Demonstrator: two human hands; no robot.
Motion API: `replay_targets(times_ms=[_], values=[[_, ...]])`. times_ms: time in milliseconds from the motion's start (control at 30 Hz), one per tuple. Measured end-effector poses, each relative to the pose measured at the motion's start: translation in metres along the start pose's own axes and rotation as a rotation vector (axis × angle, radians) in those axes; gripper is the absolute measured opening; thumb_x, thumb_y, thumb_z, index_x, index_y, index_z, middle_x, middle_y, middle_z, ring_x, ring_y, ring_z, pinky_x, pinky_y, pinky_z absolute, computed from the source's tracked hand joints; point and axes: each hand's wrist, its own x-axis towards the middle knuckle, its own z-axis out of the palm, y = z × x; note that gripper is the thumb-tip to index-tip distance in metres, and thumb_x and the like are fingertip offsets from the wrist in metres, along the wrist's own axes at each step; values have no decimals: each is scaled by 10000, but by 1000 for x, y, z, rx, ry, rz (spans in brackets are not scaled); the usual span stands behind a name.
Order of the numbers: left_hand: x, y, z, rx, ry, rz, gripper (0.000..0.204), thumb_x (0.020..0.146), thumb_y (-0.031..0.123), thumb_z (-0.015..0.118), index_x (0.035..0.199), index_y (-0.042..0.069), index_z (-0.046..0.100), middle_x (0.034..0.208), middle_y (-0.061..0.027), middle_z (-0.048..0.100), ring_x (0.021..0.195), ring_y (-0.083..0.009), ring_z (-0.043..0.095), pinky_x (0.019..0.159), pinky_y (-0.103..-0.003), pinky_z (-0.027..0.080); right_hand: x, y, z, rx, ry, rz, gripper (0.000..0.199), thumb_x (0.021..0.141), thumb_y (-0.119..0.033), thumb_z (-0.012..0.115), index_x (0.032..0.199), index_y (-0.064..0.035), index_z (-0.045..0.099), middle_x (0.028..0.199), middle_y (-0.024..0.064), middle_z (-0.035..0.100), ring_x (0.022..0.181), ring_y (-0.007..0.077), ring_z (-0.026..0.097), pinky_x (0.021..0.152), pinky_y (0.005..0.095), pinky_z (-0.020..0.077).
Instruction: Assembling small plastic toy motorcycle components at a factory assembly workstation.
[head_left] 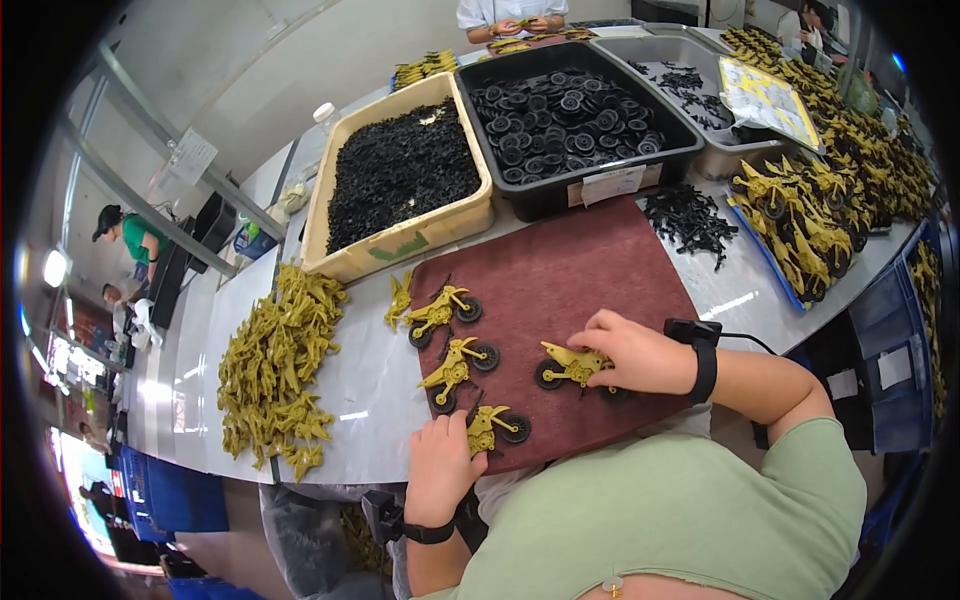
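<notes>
My right hand [640,352] is closed on a yellow toy motorcycle [570,365] with black wheels, over the right part of a dark red mat [590,260]. Its fingers and thumb cover the toy's right end. At the mat's lower left edge, the curled fingers and thumb of my left hand [443,458] grip the side of another toy motorcycle [483,432]; part of that toy is hidden. Two more toy motorcycles, an upper one [438,312] and a lower one [457,367], lie above it along the mat's left side.
Loose yellow toy bodies [280,370] are heaped at left. Behind the mat stand a cream bin [395,255] of small black parts and a black bin [540,200] of wheels. Black parts [690,222] and a blue tray [760,255] of toys lie right. A person [512,12] works opposite.
</notes>
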Motion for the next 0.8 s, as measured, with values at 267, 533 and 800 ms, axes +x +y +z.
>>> replay_targets(times_ms=[267, 533, 800], values=[[39, 29, -23, -245, 272, 318, 487, 626, 42, 705, 1062, -44, 504, 1115, -209, 541, 1052, -393, 525, 905, -432, 440, 12, 17, -10, 269, 11, 183, 452, 768, -139, 771, 1166, -56, 571, 1003, 119, 619, 881, 170, 629, 769, 278, 522], [100, 62, 18, -275, 51, 558, 487, 666, -7, 674, 1106, -32, 465, 1095, -191, 518, 1060, -388, 479, 887, -443, 433, 5, 26, 14, 917, 90, 339, 330, 950, -266, 571, 1138, 5, 581, 1001, 62, 639, 911, 110, 588, 780, 273, 498], [104, 86, 24, -326, 106, 588, 542, 696, -57, 661, 1190, -53, 438, 1100, -237, 502, 1055, -423, 473, 907, -451, 417, -11, 15, -4, 704, 35, -7, 548, 899, -304, 646, 1325, -41, 425, 1220, 112, 550, 1136, 172, 516, 947, 314, 433]])
